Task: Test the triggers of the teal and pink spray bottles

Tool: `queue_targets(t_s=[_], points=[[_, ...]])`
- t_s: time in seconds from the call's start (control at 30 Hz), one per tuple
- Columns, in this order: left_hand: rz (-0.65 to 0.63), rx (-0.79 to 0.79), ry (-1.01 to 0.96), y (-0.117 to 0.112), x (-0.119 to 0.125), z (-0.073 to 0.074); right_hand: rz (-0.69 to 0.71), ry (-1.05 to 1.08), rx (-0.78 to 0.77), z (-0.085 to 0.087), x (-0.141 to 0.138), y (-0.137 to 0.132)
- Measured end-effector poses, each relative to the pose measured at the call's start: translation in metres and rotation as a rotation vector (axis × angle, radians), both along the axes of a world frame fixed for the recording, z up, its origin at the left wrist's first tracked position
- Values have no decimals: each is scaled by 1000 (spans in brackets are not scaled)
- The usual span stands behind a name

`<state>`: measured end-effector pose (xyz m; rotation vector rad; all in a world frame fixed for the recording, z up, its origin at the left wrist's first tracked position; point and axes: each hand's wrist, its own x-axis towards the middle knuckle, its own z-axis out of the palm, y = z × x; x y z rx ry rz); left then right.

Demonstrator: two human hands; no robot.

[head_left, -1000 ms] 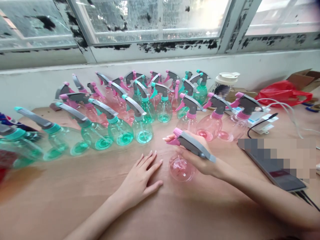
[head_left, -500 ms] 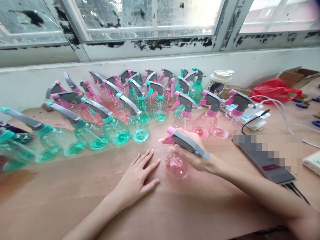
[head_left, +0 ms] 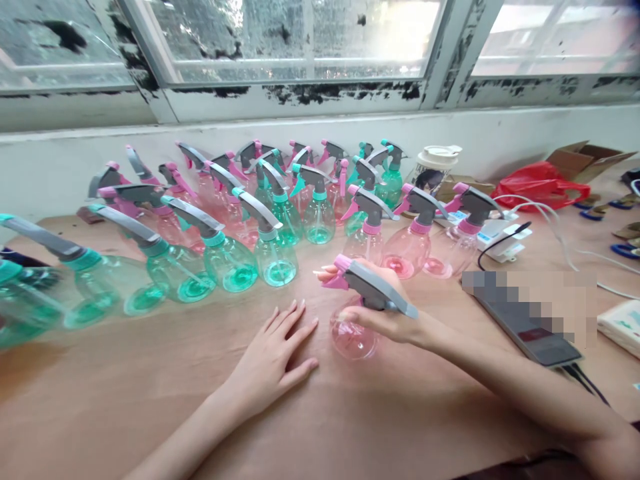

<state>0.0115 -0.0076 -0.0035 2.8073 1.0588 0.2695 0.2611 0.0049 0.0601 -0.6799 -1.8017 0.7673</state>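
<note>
Two bare hands reach over a light brown table (head_left: 300, 433) toward its middle. The right hand (head_left: 395, 325) holds a clear pink spray bottle (head_left: 354, 343), its fingers curled around the far side and its thumb laid across the near side, below the grey and pink spray head (head_left: 376, 285). The nozzle end points left. The left hand (head_left: 270, 353) lies palm down just left of this bottle, apart from it, holding nothing, with its fingers moderately spread.

Farther off, many more spray bottles crowd together. A near row of green bottles (head_left: 231, 263) runs to the left edge; three pink bottles (head_left: 406, 253) stand just beyond the right hand. At the far right are a white-lidded cup (head_left: 436, 160), a red plastic bag (head_left: 537, 185) and an open cardboard box (head_left: 595, 160). A phone-like dark device (head_left: 537, 343), partly blurred, lies to the right, near the right forearm. Windows (head_left: 300, 40) with peeling dark patches line the far side.
</note>
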Motion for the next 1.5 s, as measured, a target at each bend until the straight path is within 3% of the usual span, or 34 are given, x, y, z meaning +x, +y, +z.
queue_targets(t_s=[0.17, 0.37, 0.57, 0.73, 0.87, 1.17, 1.5], points=[[5, 7, -16, 0, -1, 0, 47, 111, -104, -3, 0, -1], [8, 4, 15, -1, 0, 1, 18, -34, -186, -8, 11, -11], [7, 13, 22, 1, 0, 0, -267, -242, -3, -22, 34, -42], [6, 19, 16, 2, -1, 0, -363, -304, 52, -30, 29, -55], [22, 8, 12, 1, 0, 1, -420, -324, 64, -28, 17, -39], [22, -5, 14, -2, 1, 3, -588, -447, 53, -21, -13, 24], [26, -24, -18, -1, 0, 1, -715, -476, -4, -15, -31, 47]])
